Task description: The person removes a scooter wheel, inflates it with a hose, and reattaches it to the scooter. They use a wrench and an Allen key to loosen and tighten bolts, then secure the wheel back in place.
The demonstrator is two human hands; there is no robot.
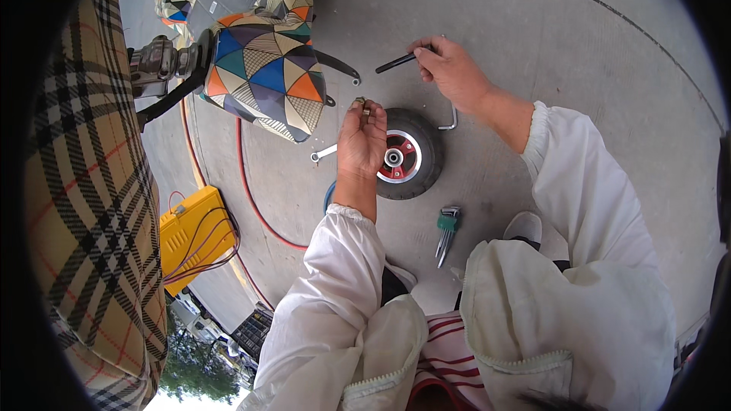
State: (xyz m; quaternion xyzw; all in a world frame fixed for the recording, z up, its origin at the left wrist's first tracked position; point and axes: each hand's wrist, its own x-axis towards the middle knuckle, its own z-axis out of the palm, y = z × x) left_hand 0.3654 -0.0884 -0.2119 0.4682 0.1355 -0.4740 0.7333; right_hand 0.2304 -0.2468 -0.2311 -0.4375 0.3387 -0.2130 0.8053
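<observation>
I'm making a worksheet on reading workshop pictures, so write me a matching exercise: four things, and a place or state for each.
Column one:
1. Slim black rod
2. Black rubber wheel with a red-and-silver hub
3. Metal hex keys in a green holder
4. Boxy yellow case

Column two:
A. Partly hidden behind the left hand
B. Has dark cables looped over it
C. Held in the right hand
D. On the grey floor, below the wheel in the picture

Pairs: 1-C, 2-A, 3-D, 4-B

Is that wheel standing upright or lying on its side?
On its side: the wheel shows its red-and-silver face to the downward-looking camera, flat on the concrete floor, partly hidden by the left hand.
</observation>
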